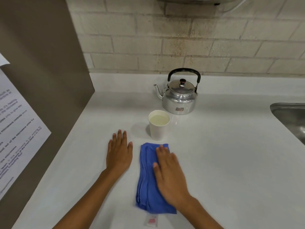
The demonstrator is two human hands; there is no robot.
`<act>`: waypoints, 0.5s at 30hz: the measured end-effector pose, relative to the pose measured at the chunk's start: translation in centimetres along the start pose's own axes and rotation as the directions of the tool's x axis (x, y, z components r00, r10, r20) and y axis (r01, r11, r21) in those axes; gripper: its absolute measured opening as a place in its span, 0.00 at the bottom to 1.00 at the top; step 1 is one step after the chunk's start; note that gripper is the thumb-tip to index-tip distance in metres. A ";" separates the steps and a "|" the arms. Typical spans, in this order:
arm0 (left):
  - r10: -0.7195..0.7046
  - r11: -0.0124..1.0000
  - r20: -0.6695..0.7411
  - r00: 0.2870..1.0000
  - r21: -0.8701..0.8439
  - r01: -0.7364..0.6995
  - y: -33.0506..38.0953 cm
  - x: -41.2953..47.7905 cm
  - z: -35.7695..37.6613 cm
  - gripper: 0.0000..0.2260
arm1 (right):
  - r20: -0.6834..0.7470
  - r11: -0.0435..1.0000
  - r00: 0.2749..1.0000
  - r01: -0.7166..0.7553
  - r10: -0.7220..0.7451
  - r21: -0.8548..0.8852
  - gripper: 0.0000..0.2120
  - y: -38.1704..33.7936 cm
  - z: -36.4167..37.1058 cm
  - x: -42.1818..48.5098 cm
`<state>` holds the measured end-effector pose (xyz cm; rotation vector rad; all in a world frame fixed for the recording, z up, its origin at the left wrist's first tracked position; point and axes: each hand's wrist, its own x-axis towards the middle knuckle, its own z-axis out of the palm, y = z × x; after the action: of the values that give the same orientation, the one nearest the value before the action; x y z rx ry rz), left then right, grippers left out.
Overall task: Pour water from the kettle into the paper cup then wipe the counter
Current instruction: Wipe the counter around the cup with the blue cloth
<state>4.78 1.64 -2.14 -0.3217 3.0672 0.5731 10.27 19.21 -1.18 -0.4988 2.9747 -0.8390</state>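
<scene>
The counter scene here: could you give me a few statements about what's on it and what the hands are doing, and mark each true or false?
1. The paper cup already holds liquid. True.
2. The kettle is being tipped over the cup. False: it stands upright on the counter behind the cup, and no hand touches it.
3. The right hand lies flat on the blue cloth. True.
4. The left hand grips the cup. False: it rests flat and open on the bare counter, apart from the cup.
5. The kettle's lid is off. False: the lid sits on it, black knob on top.
</scene>
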 end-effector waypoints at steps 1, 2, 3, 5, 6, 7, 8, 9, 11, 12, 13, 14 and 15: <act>0.005 0.999 -0.029 1.000 -0.051 -0.006 0.3 -0.6 -0.3 0.24 | -0.068 0.999 0.997 -0.035 0.037 0.023 0.24 1.2 -0.8 0.3; 0.023 0.995 -0.063 0.998 -0.100 -0.029 0.9 -1.5 -0.4 0.24 | -0.119 0.997 0.990 -0.077 0.078 0.019 0.24 2.5 -1.6 0.7; 0.054 0.987 -0.084 0.995 -0.146 -0.065 1.7 -2.7 -0.5 0.25 | -0.143 0.993 0.983 -0.119 0.117 -0.009 0.24 3.8 -2.3 1.4; 0.136 0.963 -0.085 0.987 -0.222 -0.151 4.0 -5.5 0.2 0.26 | -0.142 0.976 0.973 -0.194 0.180 -0.096 0.24 5.8 -3.1 3.0; 0.165 0.958 -0.054 0.985 -0.228 -0.173 5.3 -6.8 1.0 0.26 | -0.133 0.967 0.970 -0.219 0.202 -0.128 0.24 6.5 -3.2 3.9; 0.183 0.962 -0.011 0.983 -0.205 -0.182 6.5 -8.0 1.9 0.27 | -0.127 0.962 0.969 -0.230 0.212 -0.147 0.25 6.9 -3.2 4.8; 0.188 0.974 0.030 0.982 -0.136 -0.182 7.5 -8.7 2.7 0.27 | -0.124 0.959 0.968 -0.235 0.217 -0.159 0.25 7.3 -3.1 5.5; 0.187 0.982 0.061 0.980 -0.031 -0.185 8.3 -9.3 3.4 0.28 | -0.118 0.955 0.967 -0.243 0.225 -0.173 0.25 7.5 -2.8 6.0; 0.197 0.965 0.049 0.979 0.169 -0.202 8.7 -9.8 3.7 0.28 | -0.100 0.940 0.965 -0.260 0.243 -0.220 0.26 8.0 -2.2 6.5; 0.224 0.948 0.009 0.975 0.231 -0.220 8.5 -9.9 3.2 0.26 | -0.098 0.932 0.963 -0.268 0.251 -0.243 0.26 8.3 -1.9 6.6; 0.225 0.944 0.012 0.974 0.243 -0.221 8.0 -10.2 2.6 0.24 | -0.099 0.927 0.961 -0.274 0.257 -0.257 0.27 8.5 -1.7 6.6; 0.244 0.941 0.029 0.969 0.234 -0.244 7.1 -10.5 2.1 0.23 | -0.099 0.923 0.961 -0.276 0.259 -0.267 0.27 8.7 -1.5 6.5; 0.257 0.939 0.058 0.965 0.220 -0.264 6.0 -10.7 1.6 0.26 | -0.098 0.921 0.962 -0.273 0.256 -0.278 0.27 8.7 -1.4 6.5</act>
<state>14.03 9.84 -1.09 0.0979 3.1249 0.2205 1.35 24.99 -3.93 -0.0645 3.1356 -0.4048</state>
